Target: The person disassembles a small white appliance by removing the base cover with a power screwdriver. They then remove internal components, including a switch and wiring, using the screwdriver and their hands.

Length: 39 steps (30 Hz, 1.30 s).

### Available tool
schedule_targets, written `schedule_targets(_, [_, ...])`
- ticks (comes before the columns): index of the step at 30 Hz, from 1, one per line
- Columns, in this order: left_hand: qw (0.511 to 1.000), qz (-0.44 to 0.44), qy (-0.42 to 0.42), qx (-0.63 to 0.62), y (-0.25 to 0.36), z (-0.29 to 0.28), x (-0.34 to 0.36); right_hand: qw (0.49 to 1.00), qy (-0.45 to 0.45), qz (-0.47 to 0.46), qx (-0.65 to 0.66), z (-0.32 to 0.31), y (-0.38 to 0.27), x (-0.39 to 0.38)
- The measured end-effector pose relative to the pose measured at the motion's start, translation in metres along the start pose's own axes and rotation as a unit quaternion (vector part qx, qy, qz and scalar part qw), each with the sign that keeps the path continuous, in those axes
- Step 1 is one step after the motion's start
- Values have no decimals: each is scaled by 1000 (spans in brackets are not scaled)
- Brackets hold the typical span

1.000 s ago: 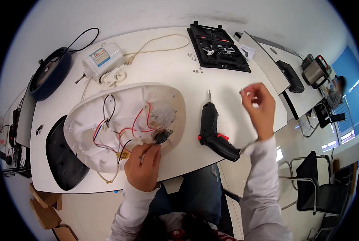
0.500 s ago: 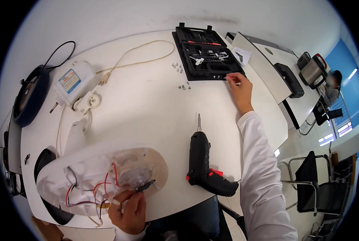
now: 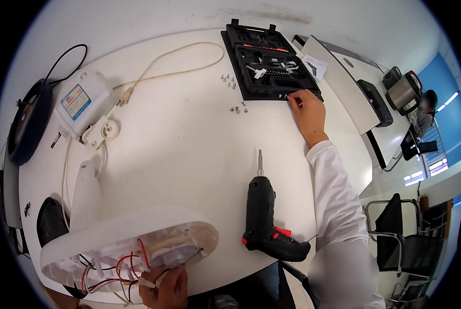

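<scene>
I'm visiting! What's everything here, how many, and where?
housing: one, white, near left
wires: several, red, black, white, inside housing
power screwdriver: one, black and red, right of centre
tool case: one, black, far centre
screws: about twelve, silver, near tool case
leaflet: one, white, right of tool case
motor unit: one, white, far left
cord: one, cream, far side
round base: one, blue, left edge
cover: one, black, beyond housing
table: one, white, beneath
chairs: at least two, black, right
metal appliance: one, silver, background right
person: one, striped top, background
left hand: one, bare, at housing
right hand: one, bare, by tool case
</scene>
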<state>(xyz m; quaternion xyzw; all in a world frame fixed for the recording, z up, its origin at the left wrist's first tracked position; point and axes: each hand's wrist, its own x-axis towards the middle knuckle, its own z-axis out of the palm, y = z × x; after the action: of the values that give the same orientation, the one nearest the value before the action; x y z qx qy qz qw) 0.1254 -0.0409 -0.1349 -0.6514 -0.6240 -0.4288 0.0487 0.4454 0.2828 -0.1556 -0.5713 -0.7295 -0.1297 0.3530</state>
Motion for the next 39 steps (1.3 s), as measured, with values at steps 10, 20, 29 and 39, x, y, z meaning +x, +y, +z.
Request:
schedule_targets(10, [997,-18,7,-78,3,-2,7,990,69,91,88,-31,-15,-10])
schedule_targets(20, [996,1,16,-85,-6,1,4,929,-97,-211,288,-164,-228,-151])
schedule_targets(29, [992,-7,10,-126,-10,-5,0,922,-90,-330,182,-133,-262,-153])
schedule_targets(39, [987,-39,20,-153,-7,-3,-3,891,-40,-438,115,-116,-253,-142])
